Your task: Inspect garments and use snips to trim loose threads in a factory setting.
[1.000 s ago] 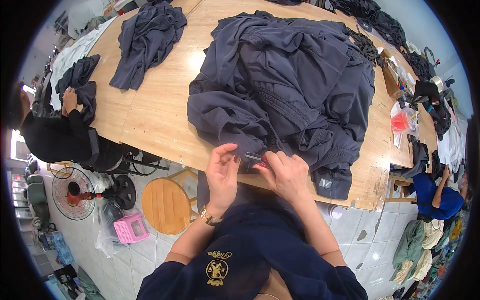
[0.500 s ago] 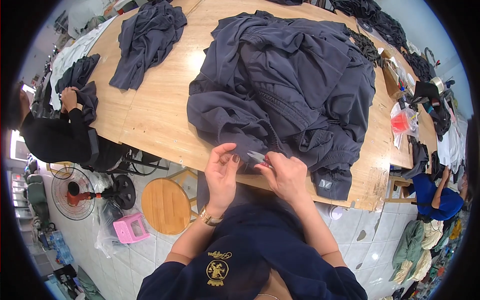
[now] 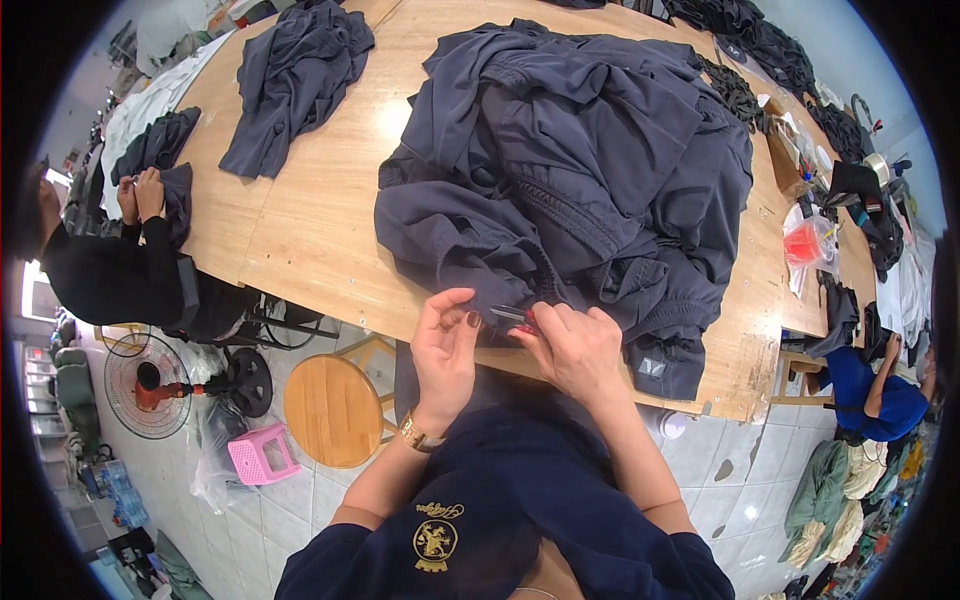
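A heap of dark grey garments (image 3: 560, 150) lies in front of me, its near edge hanging over the table's front. At that edge my left hand (image 3: 445, 350) is closed, thumb and fingertips pinching a bit of the dark cloth. My right hand (image 3: 575, 345) grips a pair of thread snips (image 3: 507, 313) with red handles. Their pointed metal blades aim left, close to the left fingertips and over the cloth. Whether a thread lies between the blades is too small to tell.
Another dark garment (image 3: 295, 85) lies farther left on the wooden table (image 3: 310, 240). A round wooden stool (image 3: 333, 411), a pink plastic stool (image 3: 262, 455) and a fan (image 3: 150, 385) stand at left. A person in black (image 3: 120, 270) works at the left; one in blue (image 3: 880, 395) sits at right.
The snips' blades have come closer together, and my right hand has shifted very slightly right. My left hand stays almost in place. The person in black has moved their hands.
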`<state>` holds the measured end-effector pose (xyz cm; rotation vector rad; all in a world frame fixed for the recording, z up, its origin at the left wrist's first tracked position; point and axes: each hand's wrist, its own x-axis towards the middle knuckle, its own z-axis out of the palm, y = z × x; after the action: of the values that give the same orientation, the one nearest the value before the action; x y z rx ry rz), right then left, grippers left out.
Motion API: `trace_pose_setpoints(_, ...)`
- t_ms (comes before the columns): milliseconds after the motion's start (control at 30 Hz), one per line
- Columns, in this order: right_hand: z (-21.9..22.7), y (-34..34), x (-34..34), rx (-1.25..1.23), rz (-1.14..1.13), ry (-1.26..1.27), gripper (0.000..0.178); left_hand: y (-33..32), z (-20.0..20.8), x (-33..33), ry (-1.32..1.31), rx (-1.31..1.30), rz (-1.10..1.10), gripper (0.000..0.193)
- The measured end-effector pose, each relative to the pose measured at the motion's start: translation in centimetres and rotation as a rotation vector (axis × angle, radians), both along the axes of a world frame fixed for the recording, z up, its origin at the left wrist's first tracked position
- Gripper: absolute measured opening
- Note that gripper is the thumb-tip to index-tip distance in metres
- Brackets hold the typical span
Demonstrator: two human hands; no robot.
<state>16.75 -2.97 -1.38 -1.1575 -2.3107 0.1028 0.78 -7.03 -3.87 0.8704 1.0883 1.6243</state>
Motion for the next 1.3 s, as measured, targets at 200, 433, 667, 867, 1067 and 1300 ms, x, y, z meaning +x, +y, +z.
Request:
trace_pose_setpoints(200, -0.3, 0.0, 0.0, -0.002, 0.015, 0.029, 0.027, 0.0, 0.0, 0.0, 0.008, 0.006, -0.006, 0.026)
trace_pose_setpoints(433, -0.9, 0.0, -0.3, -0.085, 0.032, 0.134, 0.027, -0.1, 0.0, -0.1, -0.005, 0.005, -0.016, 0.026)
trace_pose_setpoints(667, -1.5, -0.3, -0.3, -0.27, -0.029, 0.365, 0.028, 0.1, 0.0, -0.1, -0.043, 0.01, -0.012, 0.025)
trace_pose_setpoints(867, -1.7, -0.2, -0.1, -0.105, 0.03, 0.211, 0.029, 0.1, 0.0, 0.0, -0.074, 0.007, -0.009, 0.025)
trace_pose_setpoints(1067, -1.5, -0.3, -0.7, -0.051, 0.015, 0.197, 0.029, 0.0, 0.0, 0.2, -0.017, 0.011, -0.011, 0.026)
trace_pose_setpoints(1300, -1.7, -0.3, -0.6, -0.024, -0.003, 0.182, 0.027, 0.0, 0.2, 0.3, 0.012, 0.01, 0.0, 0.025)
